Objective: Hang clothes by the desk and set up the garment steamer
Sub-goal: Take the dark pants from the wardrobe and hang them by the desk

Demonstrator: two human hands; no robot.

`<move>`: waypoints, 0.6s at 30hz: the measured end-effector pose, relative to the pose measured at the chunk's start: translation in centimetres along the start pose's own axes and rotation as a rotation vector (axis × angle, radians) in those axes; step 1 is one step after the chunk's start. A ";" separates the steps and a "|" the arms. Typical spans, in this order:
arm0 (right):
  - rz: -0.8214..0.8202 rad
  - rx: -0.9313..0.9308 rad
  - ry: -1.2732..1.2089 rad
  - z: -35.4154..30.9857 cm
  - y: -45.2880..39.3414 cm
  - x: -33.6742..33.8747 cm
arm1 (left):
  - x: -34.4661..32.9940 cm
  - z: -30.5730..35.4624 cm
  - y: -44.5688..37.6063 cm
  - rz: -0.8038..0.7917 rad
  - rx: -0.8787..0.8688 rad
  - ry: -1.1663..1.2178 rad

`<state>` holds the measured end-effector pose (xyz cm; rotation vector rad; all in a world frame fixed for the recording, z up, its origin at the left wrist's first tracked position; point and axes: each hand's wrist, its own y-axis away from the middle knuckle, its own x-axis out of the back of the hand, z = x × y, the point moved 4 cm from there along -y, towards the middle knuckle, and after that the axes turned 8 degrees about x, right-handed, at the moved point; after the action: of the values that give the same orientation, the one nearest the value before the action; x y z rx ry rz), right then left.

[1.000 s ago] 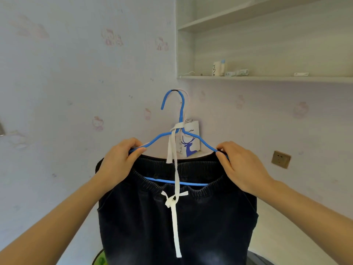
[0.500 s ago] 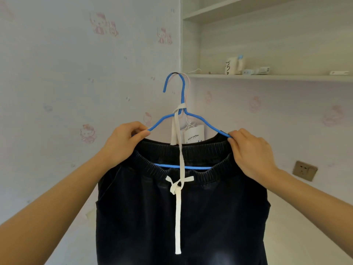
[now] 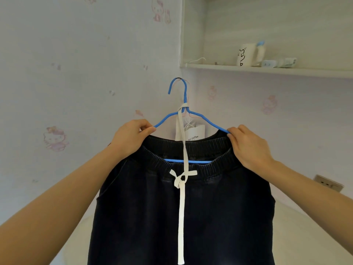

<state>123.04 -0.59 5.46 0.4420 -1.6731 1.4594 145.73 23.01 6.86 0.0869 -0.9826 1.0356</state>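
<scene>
Left hand (image 3: 131, 138): fingers pinching left shoulder of blue hanger (image 3: 196, 116). Right hand (image 3: 248, 148): fingers pinching right shoulder. Dark trousers (image 3: 219, 217): hung on the hanger, held up before the wall corner; white drawstring (image 3: 181, 213) looped over hanger neck. Paper tag (image 3: 196, 132): behind waistband. Shelf (image 3: 267, 70): bears white mug (image 3: 246, 54). Wall socket (image 3: 328, 183): lower right.

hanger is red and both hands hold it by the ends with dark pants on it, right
Not quite: the hanger is blue, not red, as the head view shows. The left hand and right hand do hold its ends, with dark pants on it.
</scene>
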 end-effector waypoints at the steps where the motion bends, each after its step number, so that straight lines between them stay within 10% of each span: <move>1: -0.016 -0.001 -0.007 0.9 -0.8 -1.6 | -1.2 -0.3 -1.3 -0.015 0.011 -0.006; 18: -0.434 -0.056 -0.199 7.8 -2.0 -32.8 | -24.6 -16.5 -12.5 -0.499 0.351 -0.129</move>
<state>140.61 -16.92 -18.35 0.8824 -1.6367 1.0738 162.23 7.51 -15.97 0.6630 -0.8262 0.7335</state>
